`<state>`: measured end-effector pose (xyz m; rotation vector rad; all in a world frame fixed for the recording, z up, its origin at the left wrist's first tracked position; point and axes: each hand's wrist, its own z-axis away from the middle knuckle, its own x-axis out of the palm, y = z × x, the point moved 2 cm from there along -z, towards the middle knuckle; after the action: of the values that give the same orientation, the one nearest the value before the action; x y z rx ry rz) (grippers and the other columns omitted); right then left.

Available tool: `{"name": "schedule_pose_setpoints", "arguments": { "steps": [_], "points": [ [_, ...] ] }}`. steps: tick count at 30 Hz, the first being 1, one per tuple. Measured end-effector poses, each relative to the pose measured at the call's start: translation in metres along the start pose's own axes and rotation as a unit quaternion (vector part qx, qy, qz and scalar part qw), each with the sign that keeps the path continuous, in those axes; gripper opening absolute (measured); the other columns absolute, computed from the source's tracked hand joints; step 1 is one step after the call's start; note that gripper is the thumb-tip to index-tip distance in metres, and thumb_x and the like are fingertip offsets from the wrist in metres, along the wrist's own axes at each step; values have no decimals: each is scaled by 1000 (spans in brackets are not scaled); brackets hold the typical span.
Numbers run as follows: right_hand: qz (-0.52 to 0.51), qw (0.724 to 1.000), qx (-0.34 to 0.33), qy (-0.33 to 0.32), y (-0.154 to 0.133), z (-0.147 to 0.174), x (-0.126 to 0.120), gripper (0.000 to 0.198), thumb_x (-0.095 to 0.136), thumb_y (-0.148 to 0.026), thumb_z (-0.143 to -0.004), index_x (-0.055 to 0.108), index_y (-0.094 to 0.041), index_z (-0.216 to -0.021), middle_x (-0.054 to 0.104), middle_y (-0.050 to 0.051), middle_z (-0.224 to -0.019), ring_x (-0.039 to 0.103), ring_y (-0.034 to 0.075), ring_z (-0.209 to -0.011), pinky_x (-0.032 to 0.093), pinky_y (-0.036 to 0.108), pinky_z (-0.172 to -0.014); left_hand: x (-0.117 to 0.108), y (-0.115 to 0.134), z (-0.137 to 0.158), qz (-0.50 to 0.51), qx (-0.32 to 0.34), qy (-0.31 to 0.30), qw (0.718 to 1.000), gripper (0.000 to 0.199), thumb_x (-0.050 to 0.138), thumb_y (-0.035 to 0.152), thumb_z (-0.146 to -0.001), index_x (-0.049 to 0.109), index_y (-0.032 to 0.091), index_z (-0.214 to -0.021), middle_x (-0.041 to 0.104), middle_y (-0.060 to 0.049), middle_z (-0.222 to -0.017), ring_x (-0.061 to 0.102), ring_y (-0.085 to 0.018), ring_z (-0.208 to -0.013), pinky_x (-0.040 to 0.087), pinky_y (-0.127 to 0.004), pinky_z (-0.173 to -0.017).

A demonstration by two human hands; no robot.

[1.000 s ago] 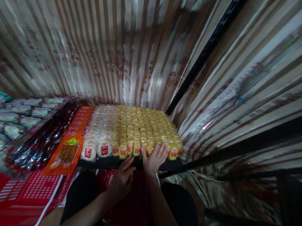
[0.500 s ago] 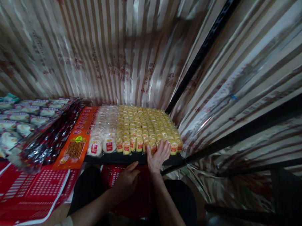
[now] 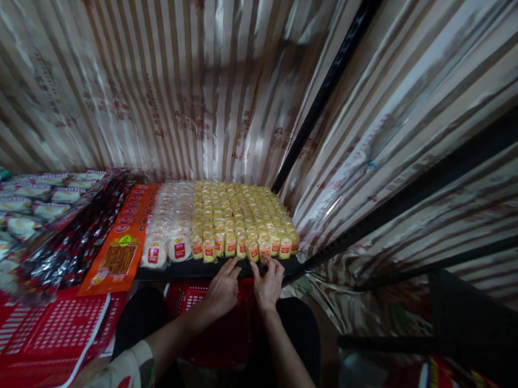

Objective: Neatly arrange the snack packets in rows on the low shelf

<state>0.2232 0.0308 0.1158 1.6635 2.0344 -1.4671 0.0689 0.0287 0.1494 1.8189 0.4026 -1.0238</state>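
Note:
Rows of small yellow wrapped cakes (image 3: 241, 216) stand on a black shelf (image 3: 182, 269). My right hand (image 3: 269, 285) is at the front row, thumb and fingers apart, fingertips against the lower part of one wrapped cake (image 3: 264, 248). My left hand (image 3: 223, 288) rests close by at the shelf's front edge, its fingers stretched out and nothing visible in it. Left of the yellow rows stand rows of round white wrapped cakes (image 3: 180, 249), their front packs bearing red labels.
An orange snack bag (image 3: 115, 257), dark red shiny packs (image 3: 75, 232) and white packets (image 3: 50, 209) fill the shelf's left part. Red baskets (image 3: 55, 328) lie below. A black post (image 3: 307, 127) rises at the right, before striped sheeting (image 3: 161, 69).
My right hand has drawn back and down from the front cakes to their lower edge. My left hand has moved up to the shelf edge. The view has shifted slightly right.

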Motion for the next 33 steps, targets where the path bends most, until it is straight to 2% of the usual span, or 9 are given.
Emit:
{"name": "schedule_pose_setpoints", "arguments": {
  "steps": [6, 10, 14, 21, 25, 29, 33],
  "points": [
    [30, 1000, 0, 2, -5, -12, 1, 61, 44, -60, -82, 49, -14, -120, 48, 12, -102, 50, 24, -96, 44, 38, -82, 6, 1, -14, -11, -2, -24, 1000, 60, 37, -1, -72, 41, 7, -132, 36, -15, -144, 26, -22, -136, 31, -39, -111],
    [-12, 1000, 25, -6, -5, -16, 2, 63, 45, -59, -82, 44, -12, -123, 46, 12, -102, 53, 19, -80, 47, 35, -74, 13, 2, -16, -12, -19, -17, 1000, 61, 38, -1, -72, 40, 8, -132, 27, -15, -147, 20, -23, -137, 31, -39, -110],
    [-67, 995, 75, -24, -7, -17, 7, 66, 51, -57, -79, 42, -10, -124, 45, 12, -103, 54, 16, -68, 50, 34, -72, 17, 2, -16, -24, -12, -25, 999, 59, 38, -1, -72, 42, 6, -131, 27, -17, -147, 20, -24, -137, 32, -37, -109],
    [-150, 978, 143, -30, -15, -15, 13, 65, 60, -53, -73, 42, -16, -123, 41, 12, -110, 59, 14, -68, 54, 34, -73, 22, -8, -16, -27, 29, -16, 999, 56, 37, 0, -73, 43, 8, -129, 32, -16, -145, 22, -23, -137, 32, -42, -109],
    [-172, 974, 145, -20, -14, -14, 14, 64, 61, -52, -73, 43, -17, -123, 40, 11, -110, 58, 14, -71, 54, 35, -76, 23, -8, -13, -35, 58, -17, 998, 55, 35, -1, -75, 44, 7, -128, 31, -16, -145, 18, -22, -138, 33, -42, -109],
    [-190, 972, 136, -22, -14, -13, 15, 64, 58, -53, -75, 43, -17, -125, 37, 10, -113, 57, 13, -74, 54, 33, -77, 20, -4, -12, -41, 59, -25, 997, 55, 37, 0, -74, 43, 4, -129, 30, -19, -145, 18, -24, -137, 32, -40, -109],
    [-151, 981, 118, -23, -17, -12, 14, 66, 55, -55, -76, 43, -16, -128, 37, 13, -115, 56, 14, -76, 53, 34, -77, 17, -3, -18, -41, 58, -23, 997, 57, 38, 0, -73, 41, 5, -130, 30, -18, -145, 17, -23, -138, 32, -41, -109]
  ]
}}
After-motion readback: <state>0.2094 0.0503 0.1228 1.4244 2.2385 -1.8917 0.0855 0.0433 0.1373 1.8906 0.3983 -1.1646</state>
